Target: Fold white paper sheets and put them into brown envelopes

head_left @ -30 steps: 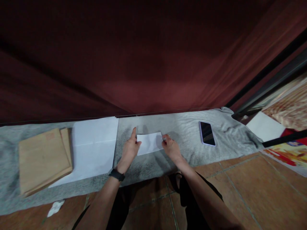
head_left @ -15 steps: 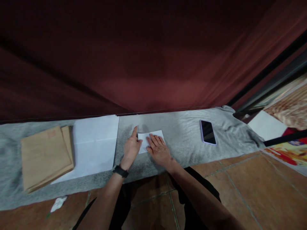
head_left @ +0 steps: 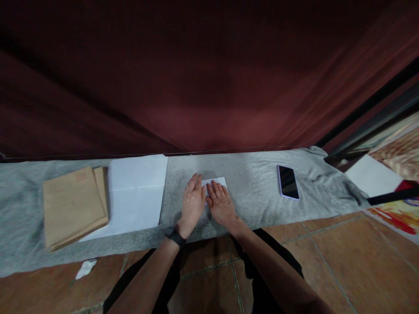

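Observation:
A small folded white paper (head_left: 216,181) lies on a grey cloth (head_left: 255,192) spread over the floor. My left hand (head_left: 192,203) and my right hand (head_left: 221,204) rest side by side flat on the paper, fingers stretched out and pointing away from me. Most of the paper is hidden under them; only its far edge shows. A black band sits on my left wrist.
White sheets (head_left: 135,194) lie to the left on the cloth, with brown envelopes (head_left: 73,205) further left. A phone (head_left: 288,182) lies screen up at the right. A dark red curtain (head_left: 196,87) hangs behind. A paper scrap (head_left: 85,268) lies on the tiled floor.
My hands went from holding the paper's two ends to lying flat on top of it. The left hand slid right onto the sheet beside the right hand.

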The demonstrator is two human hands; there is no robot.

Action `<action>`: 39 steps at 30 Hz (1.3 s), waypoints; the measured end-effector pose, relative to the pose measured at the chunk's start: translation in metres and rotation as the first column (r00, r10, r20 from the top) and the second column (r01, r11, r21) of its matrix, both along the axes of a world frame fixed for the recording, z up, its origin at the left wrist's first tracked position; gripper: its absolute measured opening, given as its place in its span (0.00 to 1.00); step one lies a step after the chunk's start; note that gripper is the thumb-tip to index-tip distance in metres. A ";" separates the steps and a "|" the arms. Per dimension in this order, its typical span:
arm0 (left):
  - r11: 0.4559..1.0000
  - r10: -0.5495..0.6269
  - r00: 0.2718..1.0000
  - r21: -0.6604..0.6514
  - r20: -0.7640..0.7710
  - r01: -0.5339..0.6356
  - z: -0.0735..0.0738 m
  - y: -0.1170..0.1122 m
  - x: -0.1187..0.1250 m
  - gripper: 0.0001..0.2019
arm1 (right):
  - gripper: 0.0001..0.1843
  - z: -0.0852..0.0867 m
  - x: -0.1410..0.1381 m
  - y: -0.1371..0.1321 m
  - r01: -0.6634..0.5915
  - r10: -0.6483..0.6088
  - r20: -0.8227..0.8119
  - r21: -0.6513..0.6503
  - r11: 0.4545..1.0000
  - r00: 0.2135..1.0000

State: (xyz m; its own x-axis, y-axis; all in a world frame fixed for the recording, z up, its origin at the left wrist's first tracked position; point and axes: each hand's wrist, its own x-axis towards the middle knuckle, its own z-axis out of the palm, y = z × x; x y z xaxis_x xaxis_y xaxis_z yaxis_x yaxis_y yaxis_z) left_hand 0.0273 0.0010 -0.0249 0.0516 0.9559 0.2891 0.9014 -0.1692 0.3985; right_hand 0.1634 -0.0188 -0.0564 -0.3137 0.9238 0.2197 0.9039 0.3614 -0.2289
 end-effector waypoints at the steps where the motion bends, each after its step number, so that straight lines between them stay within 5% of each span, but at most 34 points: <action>1: 0.997 -0.073 0.997 0.009 0.000 0.073 -0.006 -0.004 0.007 0.26 | 0.30 -0.001 0.001 0.000 -0.016 0.016 0.004 0.003 1.000 1.000; 4: 0.979 -0.198 0.980 -0.061 -0.032 0.196 -0.022 -0.012 0.023 0.31 | 0.34 -0.006 0.003 0.000 -0.051 0.051 0.021 0.015 0.999 0.998; 8: 0.976 -0.185 0.980 -0.135 -0.079 0.173 -0.030 -0.016 0.026 0.34 | 0.35 -0.009 0.005 0.000 -0.052 0.051 0.052 0.021 0.998 0.997; 18: 0.973 -0.203 0.952 -0.159 -0.227 0.170 -0.027 -0.021 0.006 0.34 | 0.29 -0.004 0.020 0.004 0.042 -0.042 0.057 -0.005 0.999 0.997; 26: 0.913 -0.392 0.883 -0.229 -0.259 0.338 -0.015 -0.020 -0.022 0.29 | 0.30 0.003 0.037 0.008 0.136 -0.134 0.042 -0.058 0.989 0.990; 39: 0.896 -0.434 0.847 -0.243 -0.308 0.371 -0.007 -0.025 -0.027 0.26 | 0.29 0.010 0.037 0.007 0.156 -0.154 0.034 -0.085 0.984 0.987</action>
